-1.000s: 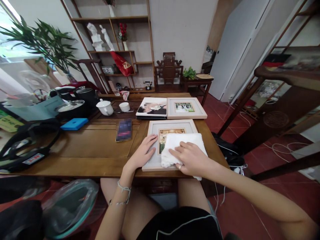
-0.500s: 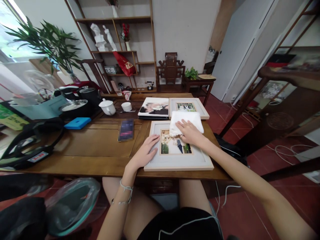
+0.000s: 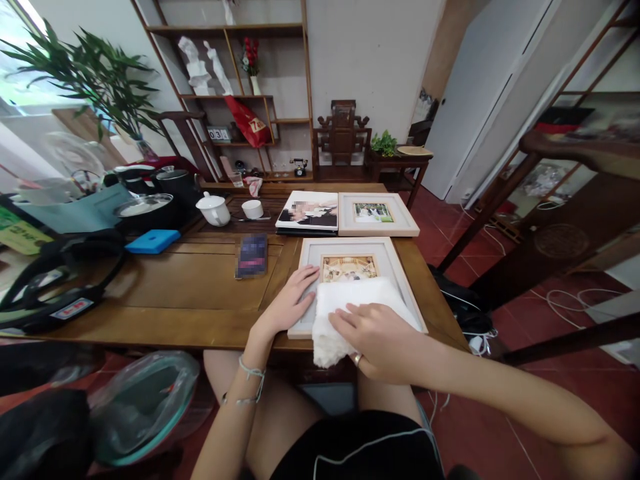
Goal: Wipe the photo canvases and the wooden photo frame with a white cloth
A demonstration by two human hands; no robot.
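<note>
A pale-framed picture [image 3: 350, 251] lies flat at the near edge of the wooden table [image 3: 190, 293]. My left hand [image 3: 287, 303] rests flat on the frame's left border, fingers stretched out. My right hand [image 3: 375, 333] presses a folded white cloth [image 3: 345, 303] onto the frame's near half, fingers lying flat over the cloth. The cloth hangs a little over the table's front edge and hides the lower part of the photo.
Behind lie a second framed photo [image 3: 377, 213], a photo book [image 3: 309, 212] and a phone [image 3: 251, 255]. A white teapot [image 3: 214, 209], cup [image 3: 253, 209], blue box [image 3: 153, 241], dark pots and headphones [image 3: 55, 283] fill the left. A lined bin [image 3: 145, 407] stands below.
My right hand slid the cloth from the frame's near part to its far edge, then pulled it back toward me to the near edge. My left hand stayed on the frame.
</note>
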